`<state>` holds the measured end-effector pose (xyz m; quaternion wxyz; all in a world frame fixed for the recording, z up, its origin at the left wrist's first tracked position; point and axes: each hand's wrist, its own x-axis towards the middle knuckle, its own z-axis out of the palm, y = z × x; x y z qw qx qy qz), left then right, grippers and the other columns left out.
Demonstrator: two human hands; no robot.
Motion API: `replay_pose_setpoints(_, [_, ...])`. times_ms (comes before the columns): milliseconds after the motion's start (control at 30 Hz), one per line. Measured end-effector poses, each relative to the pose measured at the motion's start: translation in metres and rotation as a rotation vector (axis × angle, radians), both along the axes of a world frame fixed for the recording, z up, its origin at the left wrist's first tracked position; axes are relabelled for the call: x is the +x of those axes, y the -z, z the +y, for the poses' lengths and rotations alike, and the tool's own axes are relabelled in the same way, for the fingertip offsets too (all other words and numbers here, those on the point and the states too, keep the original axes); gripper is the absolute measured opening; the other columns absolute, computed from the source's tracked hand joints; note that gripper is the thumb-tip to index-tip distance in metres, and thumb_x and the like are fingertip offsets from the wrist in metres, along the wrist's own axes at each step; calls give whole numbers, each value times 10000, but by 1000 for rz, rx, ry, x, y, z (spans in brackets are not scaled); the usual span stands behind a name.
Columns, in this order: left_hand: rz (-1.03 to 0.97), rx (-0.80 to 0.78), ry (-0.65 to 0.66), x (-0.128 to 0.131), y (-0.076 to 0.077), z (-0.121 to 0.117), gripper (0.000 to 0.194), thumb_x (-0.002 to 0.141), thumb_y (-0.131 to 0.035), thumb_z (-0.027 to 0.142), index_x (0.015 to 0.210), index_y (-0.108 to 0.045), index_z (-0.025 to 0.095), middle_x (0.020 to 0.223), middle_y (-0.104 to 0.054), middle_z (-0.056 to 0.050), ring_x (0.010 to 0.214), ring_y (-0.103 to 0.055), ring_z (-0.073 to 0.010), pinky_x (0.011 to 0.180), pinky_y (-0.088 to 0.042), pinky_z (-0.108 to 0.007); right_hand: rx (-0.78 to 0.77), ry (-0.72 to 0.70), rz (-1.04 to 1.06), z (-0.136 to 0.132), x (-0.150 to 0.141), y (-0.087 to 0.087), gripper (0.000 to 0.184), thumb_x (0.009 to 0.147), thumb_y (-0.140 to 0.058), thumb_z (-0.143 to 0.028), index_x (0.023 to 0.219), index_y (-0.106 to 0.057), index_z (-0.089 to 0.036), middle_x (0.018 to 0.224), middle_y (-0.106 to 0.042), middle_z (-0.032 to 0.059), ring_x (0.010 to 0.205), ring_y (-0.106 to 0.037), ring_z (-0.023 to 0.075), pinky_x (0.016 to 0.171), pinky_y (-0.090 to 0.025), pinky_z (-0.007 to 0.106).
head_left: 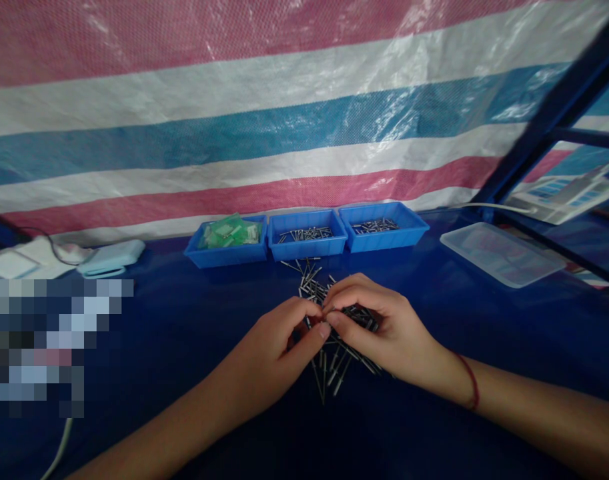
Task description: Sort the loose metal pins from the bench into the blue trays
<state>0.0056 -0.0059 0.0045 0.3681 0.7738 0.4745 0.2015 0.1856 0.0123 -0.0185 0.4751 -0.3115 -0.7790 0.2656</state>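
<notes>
A loose pile of blind rivets [337,363], thin metal pins with thicker ends, lies on the dark blue table. Over its middle, my left hand [289,343] is closed in a pinch, thumb against fingers. My right hand [384,320], with a dark red cord round the wrist, pinches from the other side, and the fingertips of both meet. Whatever is between them is too small and hidden to make out. Behind the pile, a middle blue bin [308,251] and a right blue bin [387,240] hold more rivets.
Beside them, a left blue bin [227,256] contains green plastic packets [229,230]. A translucent lid [501,253] lies at the right, near a blue metal frame. At the left are a light blue case [115,257], white items and a blurred-out patch. Striped sheeting [284,127] hangs behind.
</notes>
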Motion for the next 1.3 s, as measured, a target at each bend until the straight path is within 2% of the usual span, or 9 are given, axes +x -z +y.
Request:
replay_pose_setpoints(367, [-11, 32, -77, 0, 0, 2, 132, 869, -476, 288, 878, -554, 183, 728, -556, 23, 617, -512, -116, 564, -381, -230, 33, 19, 12, -1, -1, -3, 103, 758, -585, -112, 807, -619, -197, 812, -640, 33, 783, -624, 157, 718, -513, 332])
replay_pose_setpoints(600, [-48, 52, -110, -3, 3, 3, 109, 867, -475, 278, 901, -529, 189, 775, -554, 15, 689, -541, -130, 627, -417, -254, 24, 23, -13, -1, -1, 0, 127, 756, -579, -99, 826, -609, -200, 833, -633, 35, 800, -616, 155, 728, -510, 333])
replay_pose_setpoints(967, [-71, 230, -105, -2, -3, -3, 31, 854, -497, 222, 861, -516, 198, 861, -557, -1, 735, -535, -125, 656, -432, -252, 59, 14, -49, 1, 0, 0, 110, 785, -602, -132, 849, -642, -212, 826, -654, 31, 800, -615, 156, 719, -500, 319])
replay_pose_setpoints(1300, [-29, 209, -141, -1, -4, -4, 93, 864, -495, 295, 871, -511, 204, 744, -527, 22, 629, -513, -116, 586, -416, -250, 46, -48, -111, 1, -4, 0, 102, 819, -574, -143, 868, -639, -204, 857, -645, 34, 814, -605, 148, 729, -492, 314])
